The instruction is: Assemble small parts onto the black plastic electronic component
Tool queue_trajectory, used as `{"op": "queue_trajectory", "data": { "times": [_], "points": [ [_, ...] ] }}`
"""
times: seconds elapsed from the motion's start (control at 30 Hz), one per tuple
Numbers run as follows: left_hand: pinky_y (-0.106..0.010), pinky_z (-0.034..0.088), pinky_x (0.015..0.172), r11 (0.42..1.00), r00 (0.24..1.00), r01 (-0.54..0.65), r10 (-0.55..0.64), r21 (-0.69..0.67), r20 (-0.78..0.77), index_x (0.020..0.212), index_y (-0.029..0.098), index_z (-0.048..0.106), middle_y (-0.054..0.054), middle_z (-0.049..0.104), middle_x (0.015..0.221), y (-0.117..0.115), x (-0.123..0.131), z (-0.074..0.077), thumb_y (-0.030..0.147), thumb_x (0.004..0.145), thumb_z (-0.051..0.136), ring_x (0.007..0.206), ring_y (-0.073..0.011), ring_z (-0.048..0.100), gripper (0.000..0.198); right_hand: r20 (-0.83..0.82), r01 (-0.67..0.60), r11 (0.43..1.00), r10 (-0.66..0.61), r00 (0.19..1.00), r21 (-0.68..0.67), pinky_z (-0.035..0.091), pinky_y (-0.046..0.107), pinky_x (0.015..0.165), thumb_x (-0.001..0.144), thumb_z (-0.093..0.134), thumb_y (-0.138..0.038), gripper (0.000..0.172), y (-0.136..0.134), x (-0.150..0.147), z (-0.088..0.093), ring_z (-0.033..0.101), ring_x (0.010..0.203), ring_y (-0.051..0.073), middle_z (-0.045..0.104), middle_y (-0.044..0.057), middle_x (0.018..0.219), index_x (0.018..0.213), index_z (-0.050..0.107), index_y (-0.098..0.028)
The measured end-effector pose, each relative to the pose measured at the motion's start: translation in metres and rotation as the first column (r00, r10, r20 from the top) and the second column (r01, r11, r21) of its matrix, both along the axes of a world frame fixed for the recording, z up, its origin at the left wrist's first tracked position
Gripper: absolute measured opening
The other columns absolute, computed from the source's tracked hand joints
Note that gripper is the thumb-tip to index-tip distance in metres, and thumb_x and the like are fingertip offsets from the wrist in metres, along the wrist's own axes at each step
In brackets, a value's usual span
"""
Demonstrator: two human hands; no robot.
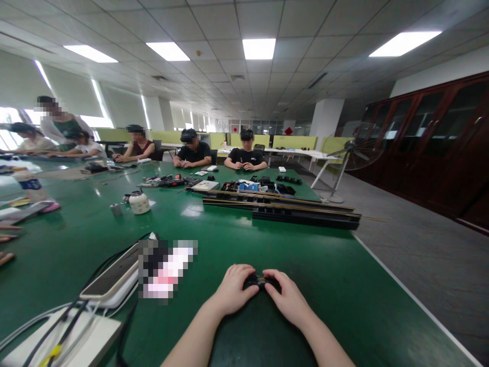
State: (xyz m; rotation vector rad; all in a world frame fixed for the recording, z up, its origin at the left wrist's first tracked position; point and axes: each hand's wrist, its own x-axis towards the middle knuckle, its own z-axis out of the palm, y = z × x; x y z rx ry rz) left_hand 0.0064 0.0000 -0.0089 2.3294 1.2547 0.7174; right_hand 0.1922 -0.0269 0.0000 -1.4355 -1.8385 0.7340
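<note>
Left hand [234,289] and right hand [288,297] pinch opposite ends of a small black part [260,282] | part between both grips, long axis hand to hand | neither hand nearer | table [317,257] beneath

Small part [260,281] between left hand [234,289] and right hand [288,296], near side of worktop [324,270].
Left of hands: phone [113,272]; box [82,336] in front of it, closer to camera, cables [124,331] across and beside. Jar [139,203] farther back, left of centre. Ahead, well apart: rails [305,219], rods [286,199] lying lengthwise on top. Loose items [248,187] behind rails; two people [245,157] seated behind far edge. Fan [349,146] right of worktop, cabinets [428,127] further right.
</note>
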Motion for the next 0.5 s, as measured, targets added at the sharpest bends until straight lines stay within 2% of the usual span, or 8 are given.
{"op": "queue_trajectory", "data": {
  "times": [0.2,0.5],
  "points": [
    [-0.041,0.031,0.099,1.0,1.0,0.001,-0.001,0.0,-0.002,0.106,0.021,0.058,-0.007,0.056,0.116,-0.0004,-0.0006,0.0,0.034,0.075,0.058,0.111,-0.0235,0.046,0.034,0.0,0.006,1.0,-0.006,1.0,-0.007,0.041,0.032,0.091,0.076,0.05,-0.026,0.029,-0.0004,-0.0005,0.0007,0.056,0.1,0.019,0.062,0.007,0.105,0.103,0.058,-0.02],
    [-0.04,0.032,0.097,1.0,0.999,0.023,-0.023,0.004,0.023,0.104,0.023,0.056,-0.005,0.057,0.112,-0.0003,-0.0012,0.0,0.025,0.072,0.06,0.108,-0.022,0.048,0.032,0.002,0.008,1.0,-0.008,1.0,0.019,0.04,0.034,0.091,0.074,0.052,-0.025,0.03,-0.001,-0.0006,0.0013,0.055,0.101,0.02,0.062,0.007,0.105,0.103,0.058,-0.02]
  ]
}}
